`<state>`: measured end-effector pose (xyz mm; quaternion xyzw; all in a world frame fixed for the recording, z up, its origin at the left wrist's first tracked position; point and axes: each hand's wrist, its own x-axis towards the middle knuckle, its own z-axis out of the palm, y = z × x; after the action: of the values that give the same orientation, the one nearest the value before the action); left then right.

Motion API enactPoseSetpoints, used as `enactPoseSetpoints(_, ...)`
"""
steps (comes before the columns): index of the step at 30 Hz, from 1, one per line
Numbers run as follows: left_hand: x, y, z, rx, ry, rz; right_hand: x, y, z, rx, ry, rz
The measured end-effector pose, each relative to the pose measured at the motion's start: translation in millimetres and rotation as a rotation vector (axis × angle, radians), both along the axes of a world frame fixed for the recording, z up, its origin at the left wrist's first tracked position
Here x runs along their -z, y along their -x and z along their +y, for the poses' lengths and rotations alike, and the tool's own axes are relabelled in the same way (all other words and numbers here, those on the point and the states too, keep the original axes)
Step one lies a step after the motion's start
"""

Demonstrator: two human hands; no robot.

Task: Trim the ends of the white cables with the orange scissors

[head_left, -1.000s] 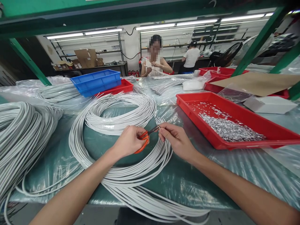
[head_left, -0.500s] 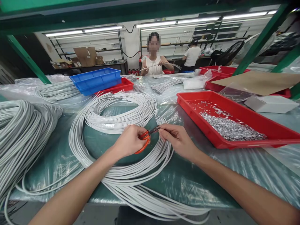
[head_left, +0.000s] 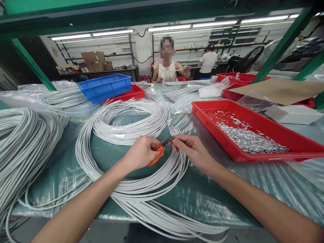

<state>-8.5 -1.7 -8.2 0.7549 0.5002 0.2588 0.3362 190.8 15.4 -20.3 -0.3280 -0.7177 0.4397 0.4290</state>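
Observation:
My left hand [head_left: 143, 153] is closed around the orange handles of a pair of scissors [head_left: 160, 149], whose dark blades point right. At the blade tips, the thumb and fingers of my right hand [head_left: 189, 148] are pinched together; what sits between them is too small to make out. Under and beside both hands lies a loose coil of white cable [head_left: 149, 187], with its cut ends [head_left: 174, 130] bunched just beyond my right fingers. Another ring of white cable [head_left: 131, 135] rests behind my left hand.
To the right stands a red tray [head_left: 240, 157] holding many small metal pieces [head_left: 253, 138]. A big cable bundle [head_left: 22, 152] lies at the left. Behind are a blue bin [head_left: 105, 87] and a white box [head_left: 295, 114]. A co-worker [head_left: 168, 71] faces me across the table; green posts [head_left: 32, 64] frame the bench.
My hands and the scissors keep almost the same position. Across the table, the co-worker's hands have moved, one lower and the other out to the right. The whole view has shifted slightly.

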Motion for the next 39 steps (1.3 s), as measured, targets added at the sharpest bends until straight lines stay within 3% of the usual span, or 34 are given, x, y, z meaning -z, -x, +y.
enactPoseSetpoints(16, 2.2, -2, 0, 0.013, 0.159, -0.104, 0.4, -2, -3, 0.101, -0.068, 0.058)
enactPoseSetpoints(20, 0.6, -5, -2, 0.025, 0.261, -0.197, 1.1, -2, -5, 0.165, -0.158, 0.033)
enactPoseSetpoints(26, -1.2, -8, -3, 0.006, 0.282, -0.216, 4.0, -3, -9, 0.288, -0.307, -0.045)
enactPoseSetpoints(35, -1.7, -11, -5, -0.023, 0.301, -0.207, 4.1, 1, -12, 0.376, -0.376, -0.090)
enactPoseSetpoints(39, -4.3, -12, -8, 0.000, 0.349, -0.223, 2.5, 0, -15, 0.449, -0.566, -0.207)
